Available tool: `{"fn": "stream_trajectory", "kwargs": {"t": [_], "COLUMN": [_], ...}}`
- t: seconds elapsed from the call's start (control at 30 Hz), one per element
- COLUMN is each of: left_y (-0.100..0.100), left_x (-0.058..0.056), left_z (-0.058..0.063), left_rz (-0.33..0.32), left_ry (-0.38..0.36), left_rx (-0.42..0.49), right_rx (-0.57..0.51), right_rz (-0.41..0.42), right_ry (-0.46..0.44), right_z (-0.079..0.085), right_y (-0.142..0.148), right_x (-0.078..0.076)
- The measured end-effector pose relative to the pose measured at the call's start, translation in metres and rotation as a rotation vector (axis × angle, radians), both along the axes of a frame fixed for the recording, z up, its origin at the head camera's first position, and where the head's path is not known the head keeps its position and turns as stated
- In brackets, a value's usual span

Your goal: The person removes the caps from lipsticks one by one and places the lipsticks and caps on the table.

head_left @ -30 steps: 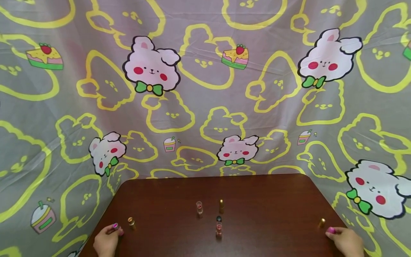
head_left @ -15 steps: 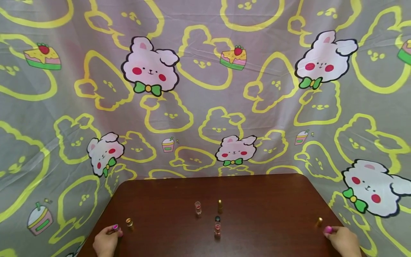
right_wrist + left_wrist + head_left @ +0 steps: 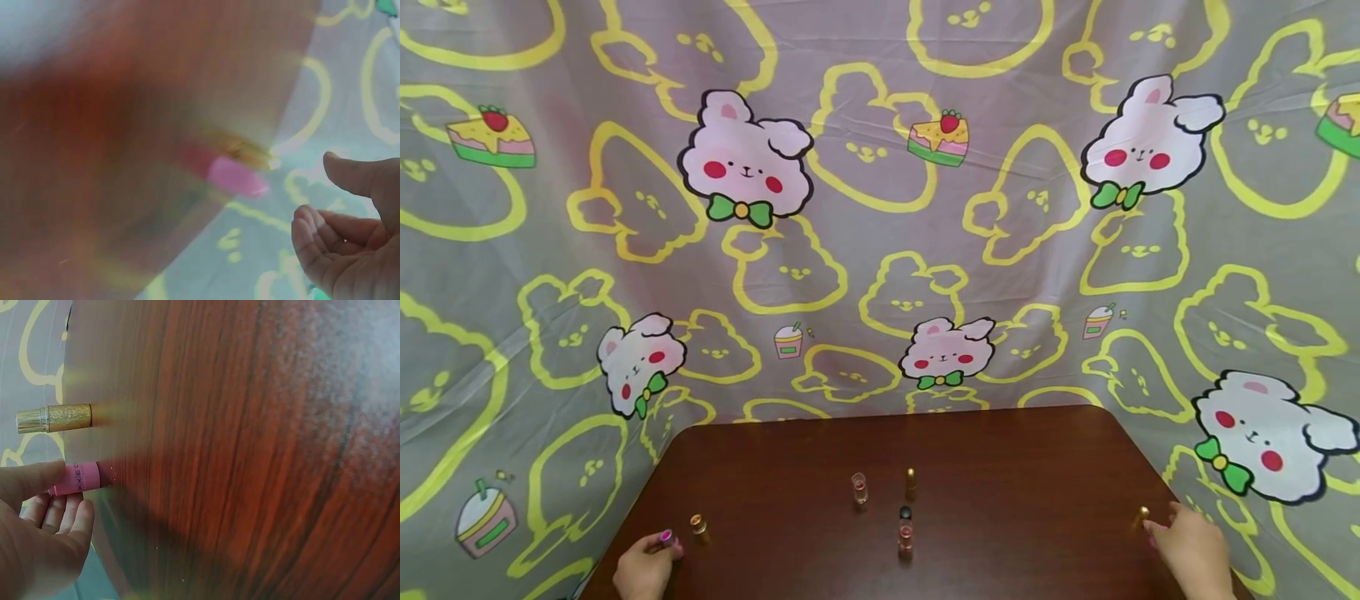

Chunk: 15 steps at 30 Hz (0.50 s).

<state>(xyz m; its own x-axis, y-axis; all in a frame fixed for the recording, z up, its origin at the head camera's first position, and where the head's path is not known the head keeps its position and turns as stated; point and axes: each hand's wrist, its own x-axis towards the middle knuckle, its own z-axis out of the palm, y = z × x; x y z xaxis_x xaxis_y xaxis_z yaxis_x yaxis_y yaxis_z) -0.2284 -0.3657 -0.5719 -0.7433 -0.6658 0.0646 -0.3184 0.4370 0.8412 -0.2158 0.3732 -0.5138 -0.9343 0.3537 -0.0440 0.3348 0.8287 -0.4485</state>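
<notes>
At table edge (image 3: 1135, 458), right hand (image 3: 1193, 546) now off pink cap (image 3: 239, 178), fingers parted; left hand (image 3: 44, 531) pinching pink tube (image 3: 82, 479).

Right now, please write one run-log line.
left hand: pinches pink tube | right hand: holds nothing, beside pink cap | gold cap: near pink cap

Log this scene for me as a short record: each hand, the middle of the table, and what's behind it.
Left grip: pinching a pink tube
Beside that tube: gold tube
Right grip: holding nothing, near a pink piece
Beside that piece: small gold piece
Mid-table: far clear tube, gold cylinder, black piece, near clear tube
Surface: brown table
Backdrop: cartoon-printed cloth
Clarity: right wrist view blurred
</notes>
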Motion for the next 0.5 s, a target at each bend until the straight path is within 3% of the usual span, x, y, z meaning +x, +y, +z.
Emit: {"fn": "stream_trajectory", "kwargs": {"t": [0.13, 0.27, 0.4, 0.5], "left_y": [0.001, 0.002, 0.002, 0.000], "left_x": [-0.001, -0.001, -0.001, 0.000], "left_z": [0.000, 0.000, 0.001, 0.000], "left_rz": [0.008, 0.016, 0.011, -0.007], "left_ry": [-0.009, -0.009, -0.005, -0.001], "left_rx": [0.018, 0.025, 0.027, 0.028], "right_rx": [-0.013, -0.046, -0.038, -0.044], "right_rz": [-0.015, 0.050, 0.161, 0.227], "right_ry": [0.078, 0.225, 0.472, 0.581], "right_z": [0.014, 0.018, 0.009, -0.001], "right_y": [-0.022, -0.050, -0.082, -0.103], "right_x": [-0.002, -0.003, -0.003, -0.005]}}
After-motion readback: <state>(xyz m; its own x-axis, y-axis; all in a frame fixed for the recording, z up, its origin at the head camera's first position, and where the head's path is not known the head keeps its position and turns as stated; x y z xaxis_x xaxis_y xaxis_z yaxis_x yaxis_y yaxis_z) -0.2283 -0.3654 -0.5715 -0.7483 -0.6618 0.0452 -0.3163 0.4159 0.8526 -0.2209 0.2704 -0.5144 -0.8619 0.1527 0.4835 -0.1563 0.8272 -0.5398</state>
